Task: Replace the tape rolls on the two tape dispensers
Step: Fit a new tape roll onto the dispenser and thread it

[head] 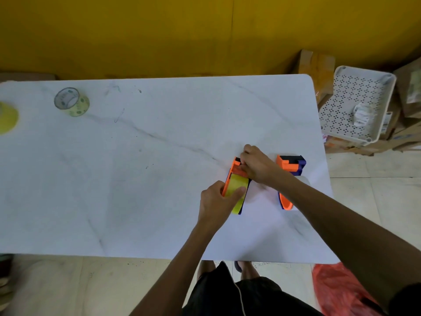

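An orange and dark blue tape dispenser (230,175) lies on the white marble table (136,179), right of centre, with a yellow tape roll (238,190) in it. My left hand (216,201) grips the roll and the dispenser's near end. My right hand (257,165) pinches something at the dispenser's far end by the cutter; what it pinches is hidden by the fingers. A second orange and blue dispenser (290,166) lies just to the right, partly behind my right forearm. A nearly used tape roll (71,101) stands at the far left. Another yellow roll (6,117) is cut by the left edge.
A white perforated basket (357,103) with a small clear item sits on cardboard boxes (316,71) beyond the table's right end. A red plastic bag (337,288) lies on the floor at the near right. A yellow wall runs behind the table.
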`<act>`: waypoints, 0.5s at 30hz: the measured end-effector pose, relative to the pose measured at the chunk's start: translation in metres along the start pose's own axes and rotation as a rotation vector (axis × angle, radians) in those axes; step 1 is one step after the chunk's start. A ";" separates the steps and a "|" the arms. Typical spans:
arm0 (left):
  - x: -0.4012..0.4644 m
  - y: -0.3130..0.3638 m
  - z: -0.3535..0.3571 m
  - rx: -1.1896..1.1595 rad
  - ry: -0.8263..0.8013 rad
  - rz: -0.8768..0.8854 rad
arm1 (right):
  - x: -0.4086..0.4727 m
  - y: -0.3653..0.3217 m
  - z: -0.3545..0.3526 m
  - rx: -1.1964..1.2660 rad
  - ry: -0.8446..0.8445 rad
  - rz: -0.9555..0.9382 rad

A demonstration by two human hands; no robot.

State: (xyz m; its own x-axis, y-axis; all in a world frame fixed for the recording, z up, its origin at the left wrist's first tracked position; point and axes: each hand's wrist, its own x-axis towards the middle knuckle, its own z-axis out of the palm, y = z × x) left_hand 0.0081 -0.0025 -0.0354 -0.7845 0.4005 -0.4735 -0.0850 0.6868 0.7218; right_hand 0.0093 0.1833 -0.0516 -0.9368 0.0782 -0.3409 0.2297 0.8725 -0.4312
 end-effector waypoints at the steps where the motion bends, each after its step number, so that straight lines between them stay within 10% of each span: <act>1: 0.001 0.002 -0.001 0.007 0.013 -0.001 | 0.001 0.000 0.000 -0.027 0.002 0.017; 15: 0.009 0.012 0.001 0.070 0.029 -0.066 | 0.013 0.016 -0.013 0.192 -0.198 0.223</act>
State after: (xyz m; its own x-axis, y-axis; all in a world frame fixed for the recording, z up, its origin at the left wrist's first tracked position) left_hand 0.0010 0.0101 -0.0312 -0.7960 0.3361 -0.5034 -0.0948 0.7522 0.6521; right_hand -0.0022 0.2046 -0.0523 -0.7932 0.1447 -0.5916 0.4856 0.7364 -0.4710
